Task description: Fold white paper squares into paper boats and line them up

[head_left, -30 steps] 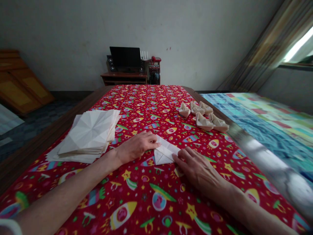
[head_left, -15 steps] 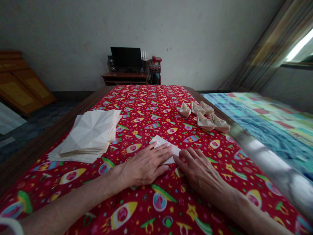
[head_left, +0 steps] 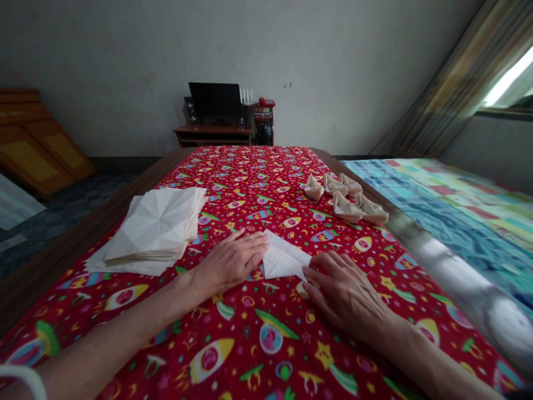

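Folded white paper (head_left: 283, 260) lay flat on the red printed cloth (head_left: 250, 355), just below the centre of the frame, with a narrow end towards the right; at upper left a wooden cabinet (head_left: 41, 147) stood against the wall; below it, at middle left, lay an uneven stack of creased sheets (head_left: 154, 222); next came the left hand (head_left: 235, 255), palm down, fingers extended and close together, their tips at the paper's upper left corner, with no pinch to be seen. The piece between the hands looked layered, and would probably handle as very light, stiffer along its creases and soft elsewhere, apt to slide if not pinned; its doubled edges and corners seemed the best places to take hold, since a hard pinch in the middle might leave a stray crease. To its right, the right hand (head_left: 337, 283) had its fingers curled, the forefinger at the paper's right end, the thumb a little lower; whether they had closed on a layer, I could not tell; beyond, at right of centre, five small folded shapes (head_left: 347, 208) sat grouped on the cloth, and a patchwork bedspread (head_left: 466, 205) spread along the right side.
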Action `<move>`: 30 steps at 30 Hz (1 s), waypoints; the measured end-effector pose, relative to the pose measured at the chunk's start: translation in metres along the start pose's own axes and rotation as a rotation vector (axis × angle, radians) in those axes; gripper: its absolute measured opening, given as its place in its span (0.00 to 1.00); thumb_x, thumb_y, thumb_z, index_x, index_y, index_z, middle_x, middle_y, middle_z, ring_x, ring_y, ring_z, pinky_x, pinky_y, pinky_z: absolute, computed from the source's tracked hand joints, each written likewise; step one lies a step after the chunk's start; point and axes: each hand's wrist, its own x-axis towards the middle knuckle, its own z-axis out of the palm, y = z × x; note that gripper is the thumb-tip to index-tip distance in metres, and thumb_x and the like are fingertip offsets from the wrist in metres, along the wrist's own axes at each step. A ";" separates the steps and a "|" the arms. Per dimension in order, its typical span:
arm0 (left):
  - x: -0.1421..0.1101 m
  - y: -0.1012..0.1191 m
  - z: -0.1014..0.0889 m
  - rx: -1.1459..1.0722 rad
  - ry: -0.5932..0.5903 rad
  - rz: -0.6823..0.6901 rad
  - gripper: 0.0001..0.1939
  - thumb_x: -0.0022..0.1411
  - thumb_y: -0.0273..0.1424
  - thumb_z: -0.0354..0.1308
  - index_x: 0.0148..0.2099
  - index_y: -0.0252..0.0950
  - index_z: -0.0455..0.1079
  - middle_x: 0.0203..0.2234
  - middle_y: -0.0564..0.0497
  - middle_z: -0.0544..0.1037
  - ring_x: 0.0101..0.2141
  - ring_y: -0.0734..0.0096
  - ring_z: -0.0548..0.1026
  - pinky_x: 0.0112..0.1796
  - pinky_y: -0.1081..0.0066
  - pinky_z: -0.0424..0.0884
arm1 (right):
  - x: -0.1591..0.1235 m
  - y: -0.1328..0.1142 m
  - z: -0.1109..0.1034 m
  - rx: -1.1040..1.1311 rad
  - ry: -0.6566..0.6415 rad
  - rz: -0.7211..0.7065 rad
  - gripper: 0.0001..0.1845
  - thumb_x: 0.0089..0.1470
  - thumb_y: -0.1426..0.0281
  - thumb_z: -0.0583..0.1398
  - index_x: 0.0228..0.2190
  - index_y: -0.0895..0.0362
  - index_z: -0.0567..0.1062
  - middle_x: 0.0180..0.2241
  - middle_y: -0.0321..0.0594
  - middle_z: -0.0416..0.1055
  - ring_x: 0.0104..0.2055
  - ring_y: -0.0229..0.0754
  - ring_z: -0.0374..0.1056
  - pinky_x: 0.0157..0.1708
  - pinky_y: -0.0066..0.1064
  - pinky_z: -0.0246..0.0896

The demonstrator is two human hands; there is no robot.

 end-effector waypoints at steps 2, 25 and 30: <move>0.010 -0.004 0.001 0.017 0.081 -0.002 0.16 0.69 0.31 0.43 0.47 0.33 0.71 0.46 0.46 0.76 0.49 0.66 0.71 0.53 0.61 0.61 | 0.004 0.003 0.004 0.032 0.055 0.027 0.12 0.60 0.65 0.53 0.30 0.56 0.73 0.33 0.42 0.67 0.37 0.42 0.62 0.36 0.35 0.58; 0.071 -0.032 -0.001 -0.421 -0.301 -0.209 0.11 0.46 0.33 0.63 0.34 0.36 0.70 0.29 0.56 0.70 0.32 0.71 0.69 0.30 0.75 0.63 | 0.024 0.030 0.022 0.234 -0.062 0.279 0.16 0.50 0.58 0.61 0.35 0.55 0.67 0.31 0.36 0.66 0.31 0.38 0.62 0.28 0.28 0.53; 0.058 -0.019 -0.014 -0.605 -0.190 -0.258 0.16 0.47 0.26 0.60 0.42 0.36 0.70 0.28 0.57 0.73 0.28 0.74 0.71 0.28 0.77 0.64 | 0.034 0.024 0.012 0.338 -0.143 0.407 0.10 0.45 0.65 0.61 0.22 0.56 0.66 0.20 0.30 0.62 0.22 0.33 0.57 0.21 0.25 0.44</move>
